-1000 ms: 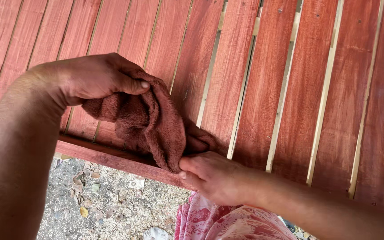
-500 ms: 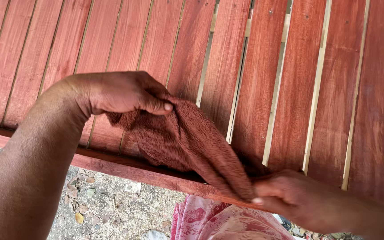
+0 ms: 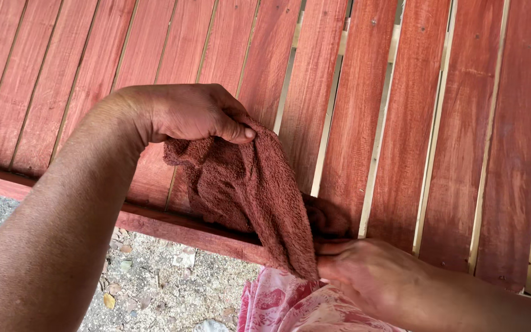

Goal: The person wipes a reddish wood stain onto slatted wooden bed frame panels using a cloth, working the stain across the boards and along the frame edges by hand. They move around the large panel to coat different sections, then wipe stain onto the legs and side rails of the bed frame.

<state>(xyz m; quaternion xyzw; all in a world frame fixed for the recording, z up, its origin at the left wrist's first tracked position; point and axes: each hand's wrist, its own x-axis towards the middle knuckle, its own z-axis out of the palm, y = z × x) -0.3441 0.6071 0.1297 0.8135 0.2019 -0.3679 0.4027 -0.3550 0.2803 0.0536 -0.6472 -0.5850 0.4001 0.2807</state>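
Note:
A reddish-brown terry cloth [image 3: 247, 184] hangs stretched between both my hands over a red-stained slatted wooden surface [image 3: 413, 123]. My left hand [image 3: 185, 114] pinches the cloth's upper edge with thumb and fingers, above the slats. My right hand [image 3: 370, 276] grips the cloth's lower corner at the front rail [image 3: 173, 227] of the wooden surface. The cloth runs diagonally from upper left to lower right, bunched under the left hand.
Narrow gaps separate the wooden slats, with pale wood showing through. Below the front rail lies gravelly ground [image 3: 155, 283] with small stones and leaves. A pink and white patterned fabric [image 3: 290, 307] shows at the bottom, beneath my right hand.
The cloth was bunched between close hands a second ago. The hands then drew apart, pulling it out diagonally, and both have since shifted slightly.

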